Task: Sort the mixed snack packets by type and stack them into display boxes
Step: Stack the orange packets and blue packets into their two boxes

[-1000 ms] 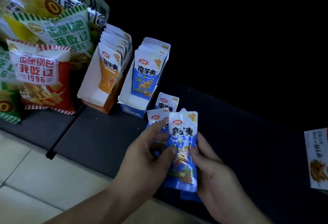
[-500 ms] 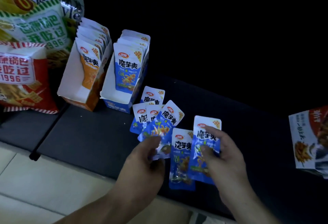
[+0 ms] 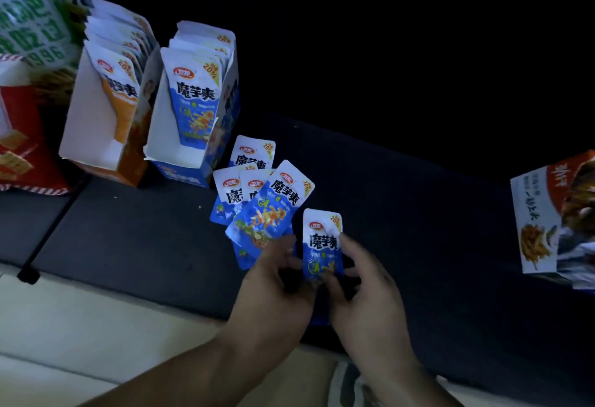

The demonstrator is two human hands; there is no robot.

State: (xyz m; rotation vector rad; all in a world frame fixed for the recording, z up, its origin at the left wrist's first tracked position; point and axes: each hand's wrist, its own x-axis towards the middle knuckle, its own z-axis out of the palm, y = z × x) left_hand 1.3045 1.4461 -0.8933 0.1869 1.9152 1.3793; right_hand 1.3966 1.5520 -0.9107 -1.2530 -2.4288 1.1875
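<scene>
Both my hands hold one upright blue snack packet [image 3: 322, 242] over the dark surface; my left hand [image 3: 277, 281] grips its left side and my right hand [image 3: 363, 284] pinches its right edge. Just left of it, a tilted blue packet [image 3: 269, 210] lies on top of several loose blue packets [image 3: 254, 155]. Behind them stands a blue display box [image 3: 193, 168] with blue packets upright inside. Beside it on the left, an orange display box [image 3: 96, 136] holds orange packets.
Large snack bags, green [image 3: 29, 26] and red [image 3: 22, 155], lean at the far left. Another open snack carton [image 3: 544, 216] stands at the right edge. The dark mat [image 3: 135, 232] ends at a pale floor edge near me. The background is black.
My hands came together on one blue packet, raised upright. The second packet beside it is no longer visible. The tilted packet my left hand held now lies on the pile.
</scene>
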